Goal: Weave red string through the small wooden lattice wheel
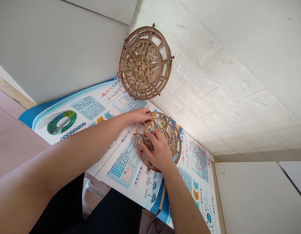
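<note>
A round brown openwork disc [176,140] with scroll patterns and a raised outer ring lies on the poster-covered table in front of me. My left hand [141,115] is closed on its upper left rim, with the fingertips partly hidden. Over the disc's left half, my right hand [158,150] is bent at the fingers, its thumb apart from the index finger. A thin pale wire [143,129] runs along the ring to the right fingertips, which appear to pinch it. The exact grip is partly hidden by the fingers.
A second, similar disc [140,66] with wires round its rim leans upright against the white brick-patterned wall [225,71]. A tangle of thin pinkish wire [201,159] lies to the right. Printed posters [126,162] cover the table, and grey panels stand at both sides.
</note>
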The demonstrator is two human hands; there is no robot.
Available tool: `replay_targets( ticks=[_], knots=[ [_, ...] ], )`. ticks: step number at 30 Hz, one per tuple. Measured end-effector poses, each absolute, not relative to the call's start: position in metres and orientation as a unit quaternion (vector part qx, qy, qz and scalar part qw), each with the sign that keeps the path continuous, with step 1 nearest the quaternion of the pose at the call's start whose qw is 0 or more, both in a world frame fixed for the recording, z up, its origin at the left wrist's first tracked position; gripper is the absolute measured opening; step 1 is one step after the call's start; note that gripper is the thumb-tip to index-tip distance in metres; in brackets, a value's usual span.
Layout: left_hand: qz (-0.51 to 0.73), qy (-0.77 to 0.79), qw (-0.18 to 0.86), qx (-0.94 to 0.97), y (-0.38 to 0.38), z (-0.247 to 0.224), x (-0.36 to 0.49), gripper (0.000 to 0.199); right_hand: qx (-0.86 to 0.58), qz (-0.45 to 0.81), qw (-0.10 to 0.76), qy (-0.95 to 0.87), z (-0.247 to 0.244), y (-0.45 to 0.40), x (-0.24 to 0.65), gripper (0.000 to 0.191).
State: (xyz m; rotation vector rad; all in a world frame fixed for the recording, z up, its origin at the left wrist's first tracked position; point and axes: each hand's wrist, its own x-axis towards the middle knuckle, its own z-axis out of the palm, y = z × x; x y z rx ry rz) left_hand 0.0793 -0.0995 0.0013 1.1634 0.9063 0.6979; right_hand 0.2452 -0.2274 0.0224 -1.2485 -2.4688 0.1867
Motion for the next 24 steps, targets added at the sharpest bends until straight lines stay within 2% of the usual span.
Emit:
replay_targets(
  ticks=[5,24],
  knots=[
    [0.312,0.392,0.702,0.507,-0.0980,-0.0019,0.0801,0.014,-0.431,0.081,0.202,-0.876,0.0220,-0.2272,0.2472,0.024],
    [0.314,0.402,0.680,0.527,-0.1012,0.0037,0.0780,0.008,-0.438,0.105,0.187,-0.873,0.0228,-0.2268,0.2454,0.025]
  ],
)
